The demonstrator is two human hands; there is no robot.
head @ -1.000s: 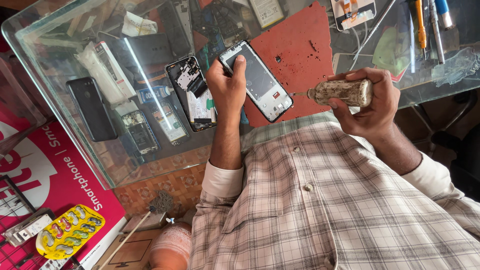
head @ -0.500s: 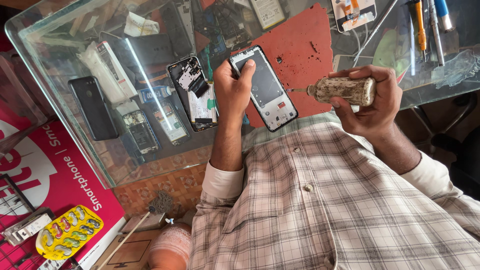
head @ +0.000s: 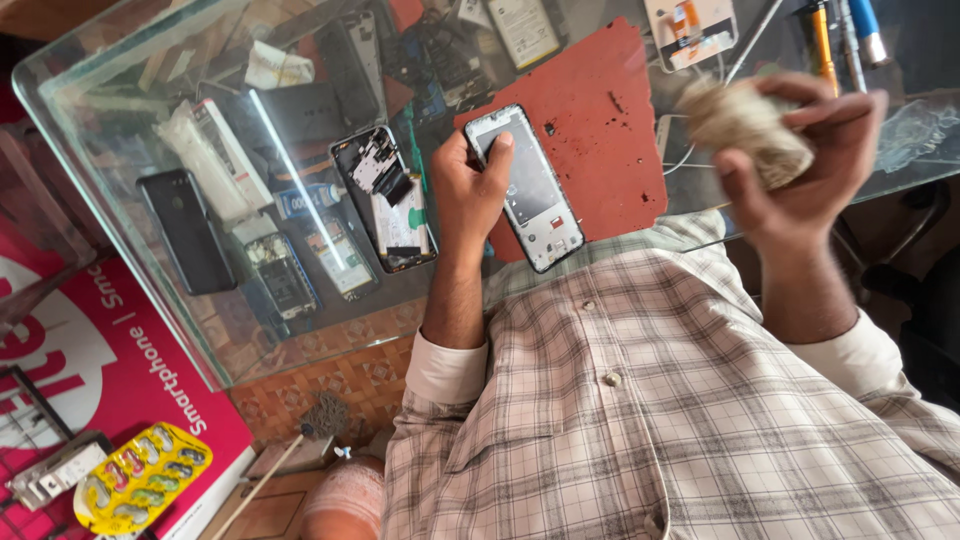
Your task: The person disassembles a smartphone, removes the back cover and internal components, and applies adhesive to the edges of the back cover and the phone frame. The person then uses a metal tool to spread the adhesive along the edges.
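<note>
I am gripping the opened grey phone frame point(head: 527, 190) in my left hand point(head: 470, 195) over the red mat point(head: 600, 120); my right hand point(head: 800, 165) is clutching a blurred beige brush-like wad point(head: 745, 125). I should be steadying it firmly.

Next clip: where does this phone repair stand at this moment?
Done: the phone lies on the red mat already opened, its bare inner frame showing. In hand: the left hand grips the phone's upper end, thumb on its top edge; the right hand holds a pale, worn brush-like tool raised above the glass table, blurred. Left: the phone has no cover on; another opened phone lies beside it.
</note>
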